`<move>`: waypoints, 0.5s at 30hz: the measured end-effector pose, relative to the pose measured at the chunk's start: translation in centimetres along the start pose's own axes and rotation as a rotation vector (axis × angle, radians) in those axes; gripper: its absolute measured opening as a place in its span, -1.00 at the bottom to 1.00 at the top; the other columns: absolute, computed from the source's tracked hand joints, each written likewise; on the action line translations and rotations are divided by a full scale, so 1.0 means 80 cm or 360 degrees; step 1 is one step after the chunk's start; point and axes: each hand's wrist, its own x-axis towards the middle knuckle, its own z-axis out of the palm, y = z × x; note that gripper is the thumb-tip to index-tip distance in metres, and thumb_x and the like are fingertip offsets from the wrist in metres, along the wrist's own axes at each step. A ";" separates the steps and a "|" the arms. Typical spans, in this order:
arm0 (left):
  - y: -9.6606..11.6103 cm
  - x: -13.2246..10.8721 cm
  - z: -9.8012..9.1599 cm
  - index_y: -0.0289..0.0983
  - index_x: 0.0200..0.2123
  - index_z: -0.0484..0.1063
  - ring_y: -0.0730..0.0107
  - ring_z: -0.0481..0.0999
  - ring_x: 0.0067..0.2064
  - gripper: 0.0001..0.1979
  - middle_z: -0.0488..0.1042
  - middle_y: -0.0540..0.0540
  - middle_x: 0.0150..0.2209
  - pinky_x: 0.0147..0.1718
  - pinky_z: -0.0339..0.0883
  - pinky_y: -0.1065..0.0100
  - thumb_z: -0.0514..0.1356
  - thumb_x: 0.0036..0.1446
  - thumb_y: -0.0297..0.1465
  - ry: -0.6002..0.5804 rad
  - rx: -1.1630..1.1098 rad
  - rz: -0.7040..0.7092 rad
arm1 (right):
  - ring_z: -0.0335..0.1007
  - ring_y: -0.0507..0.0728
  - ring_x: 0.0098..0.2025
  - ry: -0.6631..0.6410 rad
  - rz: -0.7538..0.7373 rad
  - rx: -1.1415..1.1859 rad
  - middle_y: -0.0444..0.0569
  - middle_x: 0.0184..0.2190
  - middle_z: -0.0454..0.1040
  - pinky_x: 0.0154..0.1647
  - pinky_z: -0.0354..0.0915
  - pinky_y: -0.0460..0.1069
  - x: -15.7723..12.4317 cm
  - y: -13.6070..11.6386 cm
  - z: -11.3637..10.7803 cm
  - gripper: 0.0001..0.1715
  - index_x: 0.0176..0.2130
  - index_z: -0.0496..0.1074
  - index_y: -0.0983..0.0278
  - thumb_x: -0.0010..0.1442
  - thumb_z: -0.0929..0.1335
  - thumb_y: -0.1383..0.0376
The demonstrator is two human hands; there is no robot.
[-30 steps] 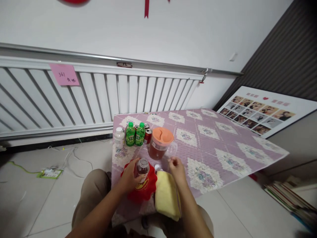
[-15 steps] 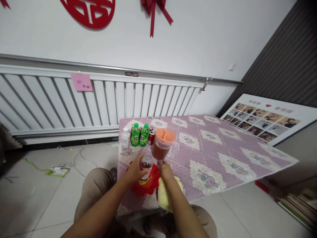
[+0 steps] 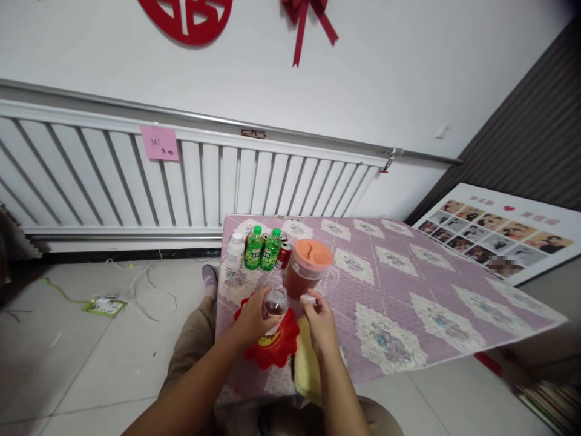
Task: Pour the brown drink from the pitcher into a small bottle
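Note:
My left hand is wrapped round a clear, uncapped bottle with some dark liquid inside, held upright over a red scalloped mat. To its right, my right hand pinches a white bottle cap between thumb and fingers. Just behind that hand stands a clear pitcher of brownish-red drink, topped by an orange lid. A folded yellow cloth lies under my right forearm, which covers part of it.
Behind the mat stand a white-capped bottle, two green drink bottles and a red can, with more cans partly hidden. A floral cloth covers the table. The radiator runs along the wall; a power strip lies on the floor.
My right hand has risen from beside the pitcher's base and now shows the white cap in its fingers. My left hand still holds the bottle over the mat. The view has shifted slightly.

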 end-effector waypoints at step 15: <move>-0.003 0.003 0.005 -0.24 0.26 0.24 -0.07 0.38 0.25 -0.24 0.38 -0.30 0.23 0.25 0.21 -0.14 0.38 -0.03 -0.40 0.0042 -0.0002 -0.0010 | 0.51 0.21 -0.01 -0.0161 -0.0050 0.0357 0.06 -0.01 0.59 0.05 0.38 0.13 -0.023 -0.065 0.062 -0.56 -0.15 0.50 0.20 -0.01 0.53 0.07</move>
